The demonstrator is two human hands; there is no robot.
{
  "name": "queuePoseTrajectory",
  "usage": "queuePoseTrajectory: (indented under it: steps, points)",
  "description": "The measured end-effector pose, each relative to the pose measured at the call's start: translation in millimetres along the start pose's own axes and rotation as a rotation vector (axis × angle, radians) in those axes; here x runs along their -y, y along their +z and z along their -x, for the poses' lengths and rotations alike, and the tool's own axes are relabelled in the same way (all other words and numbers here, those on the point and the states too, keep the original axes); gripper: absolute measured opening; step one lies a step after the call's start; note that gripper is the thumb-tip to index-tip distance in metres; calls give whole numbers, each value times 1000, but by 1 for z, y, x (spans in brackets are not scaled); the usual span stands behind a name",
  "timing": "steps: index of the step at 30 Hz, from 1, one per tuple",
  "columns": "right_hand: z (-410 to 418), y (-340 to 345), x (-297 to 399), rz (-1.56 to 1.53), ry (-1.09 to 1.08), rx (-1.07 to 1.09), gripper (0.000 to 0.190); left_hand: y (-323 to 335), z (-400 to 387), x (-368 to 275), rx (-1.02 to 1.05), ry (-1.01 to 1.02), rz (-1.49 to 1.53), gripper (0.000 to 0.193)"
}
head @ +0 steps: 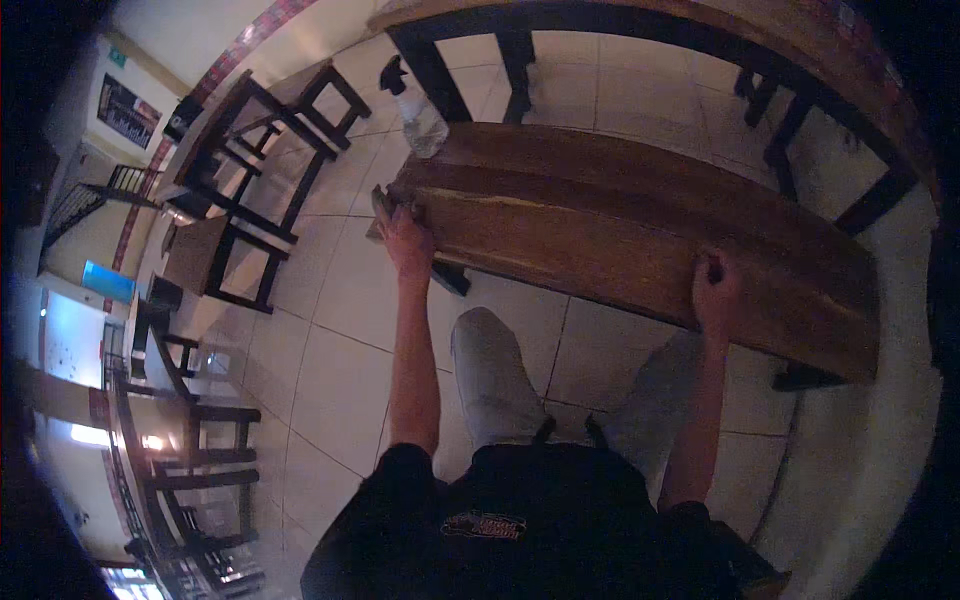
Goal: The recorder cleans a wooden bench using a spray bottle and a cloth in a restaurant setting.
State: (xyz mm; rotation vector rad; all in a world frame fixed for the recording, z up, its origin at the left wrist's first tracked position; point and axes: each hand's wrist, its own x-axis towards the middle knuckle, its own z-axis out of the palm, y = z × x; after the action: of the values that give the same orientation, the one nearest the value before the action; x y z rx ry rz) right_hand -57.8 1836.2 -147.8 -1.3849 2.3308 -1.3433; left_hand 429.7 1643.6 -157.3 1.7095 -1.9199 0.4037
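Note:
Before me stands a long bench with a brown wooden top (555, 232) and dark legs. My left hand (406, 232) is at the bench's left end, its fingers on a greenish-grey cloth (381, 201) that lies at the end edge. On the right part of the top rests my right hand (718, 281), fingers curled inward; whether anything small is inside it I cannot tell. A clear spray bottle (424, 124) with a black trigger head stands upright at the far left corner of the bench.
Beyond the bench runs a longer wooden table (637, 22) with dark legs. Dark-framed tables and a stool (199, 255) stand to the left on the tiled floor (337, 360). A pale wall (900, 315) borders the right end of the bench.

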Motion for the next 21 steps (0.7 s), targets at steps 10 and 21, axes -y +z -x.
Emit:
queuePoseTrajectory:
  steps: [10, 21]
  points:
    - [2, 9, 12, 178, -141, -33, 29, -23, 84, -242, 79, 149, 707, 41]
    - [1, 3, 25, -33, -87, 14, 36, -45, 34, -186, 304, 297, 679, 48]
